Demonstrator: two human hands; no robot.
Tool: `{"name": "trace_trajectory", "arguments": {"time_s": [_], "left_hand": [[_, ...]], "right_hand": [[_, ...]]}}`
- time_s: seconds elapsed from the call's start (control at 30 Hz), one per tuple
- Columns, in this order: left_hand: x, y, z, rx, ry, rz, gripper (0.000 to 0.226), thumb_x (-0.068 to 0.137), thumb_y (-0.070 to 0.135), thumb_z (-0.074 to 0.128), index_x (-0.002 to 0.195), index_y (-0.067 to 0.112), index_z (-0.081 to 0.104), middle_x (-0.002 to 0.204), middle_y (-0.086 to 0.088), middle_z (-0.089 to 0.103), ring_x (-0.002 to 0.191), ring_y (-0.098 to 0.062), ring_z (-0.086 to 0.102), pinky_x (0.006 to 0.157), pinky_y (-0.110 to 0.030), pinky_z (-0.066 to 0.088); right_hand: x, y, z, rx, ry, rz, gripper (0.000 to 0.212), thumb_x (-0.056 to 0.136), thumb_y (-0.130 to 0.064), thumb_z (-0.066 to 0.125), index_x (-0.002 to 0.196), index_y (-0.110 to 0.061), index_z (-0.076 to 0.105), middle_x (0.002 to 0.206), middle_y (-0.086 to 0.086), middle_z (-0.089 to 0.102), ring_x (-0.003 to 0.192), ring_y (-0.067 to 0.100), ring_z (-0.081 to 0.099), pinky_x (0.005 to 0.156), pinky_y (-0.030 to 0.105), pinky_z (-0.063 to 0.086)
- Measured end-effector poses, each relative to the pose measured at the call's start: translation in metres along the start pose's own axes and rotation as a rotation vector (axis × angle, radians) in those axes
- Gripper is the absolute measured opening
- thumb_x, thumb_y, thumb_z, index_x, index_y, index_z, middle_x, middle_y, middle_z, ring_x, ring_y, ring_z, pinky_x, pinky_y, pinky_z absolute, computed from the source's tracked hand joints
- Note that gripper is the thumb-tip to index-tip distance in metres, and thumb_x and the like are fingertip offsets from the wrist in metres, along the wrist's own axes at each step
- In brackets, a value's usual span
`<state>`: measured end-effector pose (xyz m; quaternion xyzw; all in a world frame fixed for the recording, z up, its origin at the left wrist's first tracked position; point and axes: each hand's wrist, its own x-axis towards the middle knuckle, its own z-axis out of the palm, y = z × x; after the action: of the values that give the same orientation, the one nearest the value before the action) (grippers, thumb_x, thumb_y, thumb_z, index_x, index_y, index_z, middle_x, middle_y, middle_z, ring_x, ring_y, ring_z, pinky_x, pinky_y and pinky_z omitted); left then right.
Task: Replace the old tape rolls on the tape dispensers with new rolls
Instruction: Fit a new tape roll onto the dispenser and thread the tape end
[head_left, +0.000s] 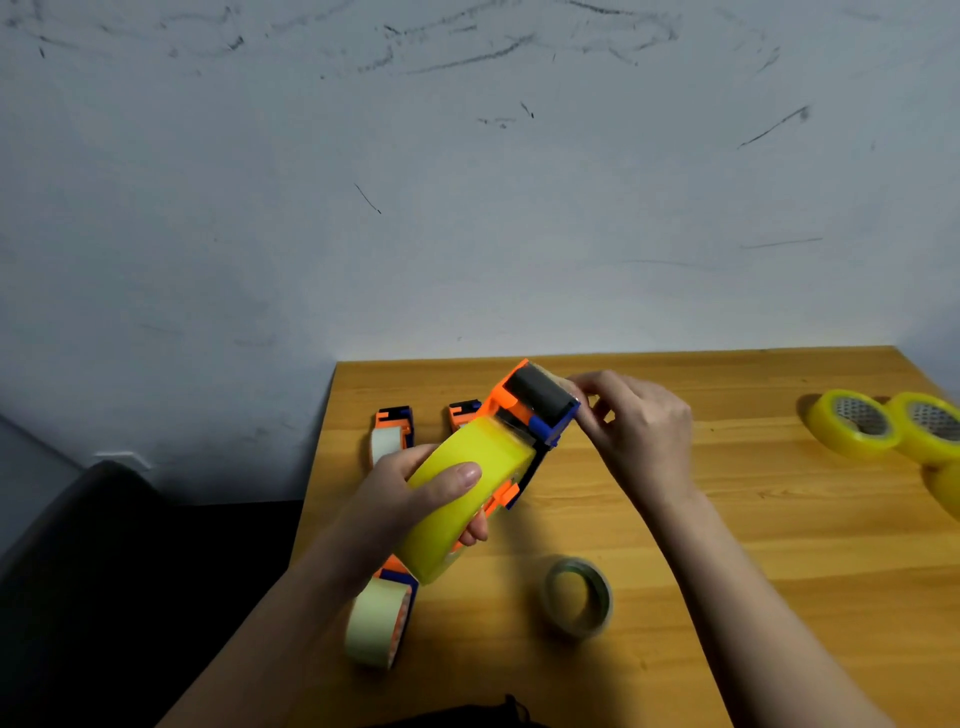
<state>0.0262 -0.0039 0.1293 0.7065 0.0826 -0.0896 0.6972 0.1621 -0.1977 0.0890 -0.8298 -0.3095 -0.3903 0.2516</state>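
Note:
My left hand (410, 499) grips an orange and blue tape dispenser (530, 415) around the bright yellow tape roll (457, 499) mounted in it, held tilted above the wooden table (727, 545). My right hand (634, 426) pinches at the dispenser's far end, beside its dark roller, where the tape's end seems to lie. A nearly spent clear roll (576, 597) lies flat on the table below. Another dispenser with a pale roll (382, 621) rests near the front left.
Two more dispensers (393, 431) (464, 412) lie at the table's back left, the second half hidden. Three new yellow rolls (852, 423) (930, 428) (948, 488) sit at the right edge. A dark chair (104, 571) stands left of the table; a scuffed wall is behind.

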Motion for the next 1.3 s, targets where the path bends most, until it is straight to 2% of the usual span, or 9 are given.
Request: {"name": "trace_trajectory", "arguments": {"time_s": [0.27,0.37,0.43,0.53,0.67,0.8,0.9,1.03,1.3], "left_hand": [[-0.001,0.003,0.005,-0.006,0.052,0.05,0.044,0.063,0.04,0.068,0.091,0.008,0.061,0.067,-0.008,0.071,0.059,-0.015,0.067,0.055,-0.02,0.053],[-0.002,0.003,0.005,-0.051,0.054,0.037,0.057,0.055,0.047,0.067,0.096,0.008,0.061,0.071,-0.011,0.072,0.063,-0.018,0.068,0.056,-0.023,0.054],[-0.002,0.002,0.005,-0.074,0.064,0.028,0.064,0.051,0.05,0.066,0.098,0.007,0.061,0.073,-0.013,0.072,0.063,-0.02,0.068,0.056,-0.024,0.055],[-0.001,0.001,0.005,-0.09,0.061,0.019,0.065,0.051,0.051,0.066,0.098,0.008,0.061,0.075,-0.013,0.072,0.065,-0.02,0.068,0.057,-0.026,0.056],[-0.001,0.0,0.005,-0.099,0.059,0.009,0.065,0.053,0.052,0.065,0.099,0.006,0.062,0.076,-0.015,0.072,0.067,-0.023,0.068,0.059,-0.027,0.057],[0.001,-0.006,0.002,-0.091,0.094,-0.011,0.07,0.054,0.056,0.065,0.104,0.008,0.063,0.089,-0.02,0.072,0.083,-0.035,0.07,0.072,-0.039,0.059],[0.003,-0.007,0.002,-0.113,0.108,-0.035,0.068,0.057,0.057,0.065,0.105,0.008,0.065,0.095,-0.019,0.072,0.088,-0.036,0.069,0.079,-0.046,0.057],[0.005,-0.002,0.007,-0.195,0.135,-0.049,0.051,0.062,0.056,0.064,0.072,0.005,0.069,0.071,-0.017,0.068,0.065,-0.026,0.065,0.06,-0.03,0.054],[0.013,0.006,0.015,-0.281,0.254,-0.118,0.052,0.068,0.049,0.06,0.08,0.0,0.07,0.07,-0.016,0.068,0.06,-0.023,0.065,0.058,-0.03,0.057]], "right_hand": [[-0.002,-0.016,-0.002,0.304,-0.175,0.296,0.032,0.088,-0.038,0.045,0.083,-0.016,0.068,0.063,-0.008,0.066,0.058,0.011,0.064,0.053,0.027,0.045],[0.004,-0.019,-0.007,0.6,-0.263,0.462,0.009,0.088,-0.029,0.056,0.083,-0.028,0.064,0.07,-0.019,0.066,0.062,0.001,0.063,0.057,0.023,0.045],[0.008,-0.019,-0.01,0.775,-0.281,0.533,0.022,0.089,-0.012,0.062,0.098,-0.032,0.062,0.086,-0.023,0.069,0.063,0.0,0.059,0.06,0.02,0.044],[0.012,-0.018,-0.014,1.023,-0.216,0.58,0.048,0.085,-0.002,0.068,0.123,-0.025,0.052,0.115,-0.005,0.066,0.071,0.006,0.059,0.068,0.023,0.05],[0.013,-0.024,-0.012,1.122,-0.132,0.688,0.023,0.079,-0.002,0.071,0.09,-0.021,0.069,0.096,-0.004,0.073,0.083,0.009,0.066,0.071,0.027,0.052],[0.008,-0.029,-0.009,1.144,-0.093,0.753,0.022,0.083,0.008,0.065,0.085,-0.014,0.069,0.081,-0.009,0.074,0.073,0.003,0.063,0.062,0.017,0.048],[0.006,-0.029,-0.005,1.139,-0.079,0.769,0.02,0.086,0.002,0.064,0.087,-0.017,0.071,0.082,-0.009,0.074,0.067,0.003,0.06,0.06,0.019,0.047],[0.0,-0.034,0.001,1.208,-0.141,0.829,0.02,0.089,-0.016,0.062,0.091,-0.03,0.077,0.09,-0.003,0.075,0.081,0.01,0.066,0.067,0.024,0.048],[-0.009,-0.055,0.011,1.382,-0.229,0.977,0.051,0.096,-0.048,0.031,0.129,-0.019,0.057,0.129,0.001,0.064,0.122,0.016,0.057,0.096,0.033,0.043]]}}
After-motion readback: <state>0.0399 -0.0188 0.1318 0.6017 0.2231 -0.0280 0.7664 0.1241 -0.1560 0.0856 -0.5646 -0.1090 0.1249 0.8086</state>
